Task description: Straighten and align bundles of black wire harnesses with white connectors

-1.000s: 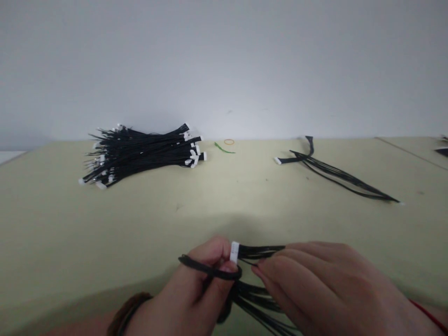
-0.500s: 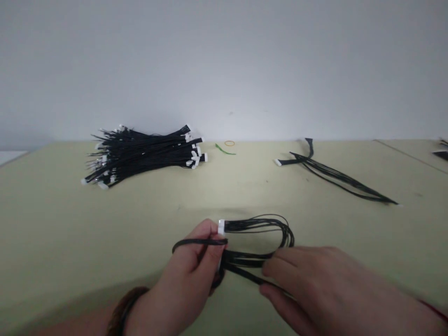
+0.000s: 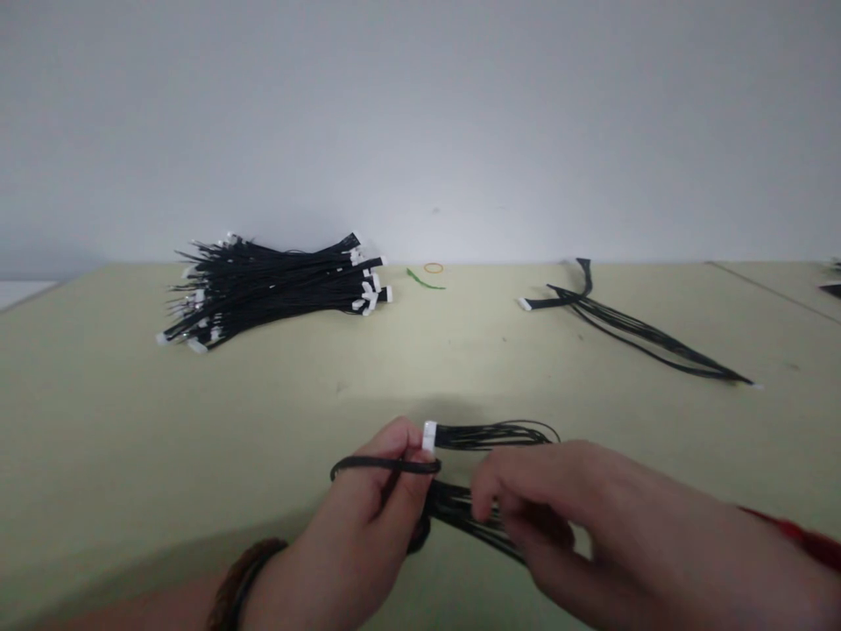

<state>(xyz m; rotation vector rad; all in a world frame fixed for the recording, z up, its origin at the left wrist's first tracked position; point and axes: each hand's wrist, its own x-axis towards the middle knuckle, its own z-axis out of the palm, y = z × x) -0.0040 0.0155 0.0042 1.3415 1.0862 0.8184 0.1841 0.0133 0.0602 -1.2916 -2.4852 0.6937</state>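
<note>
A black wire harness (image 3: 496,436) is folded into a loop in front of me. My left hand (image 3: 371,517) is closed on it, pinching the bundle beside its white connector (image 3: 429,436). A short black wire loop (image 3: 385,463) lies across the back of the left fingers. From this grip, more black wires (image 3: 453,506) run right and down, passing under my right hand (image 3: 558,508). The right fingers are curled round these wires, with index finger and thumb close to them. The palm side and the far end of the loop are hidden.
A thick pile of black wire harnesses (image 3: 282,285) with white connectors lies at the back left. A green strip (image 3: 426,281) and a yellow rubber band (image 3: 434,267) lie near the wall. Another harness (image 3: 650,333) rests at the back right, and dark items (image 3: 833,289) show at the right edge.
My right hand has moved up and slightly left along the wires, and its fingers are more curled. The left hand keeps its grip, shifted slightly right in view.
</note>
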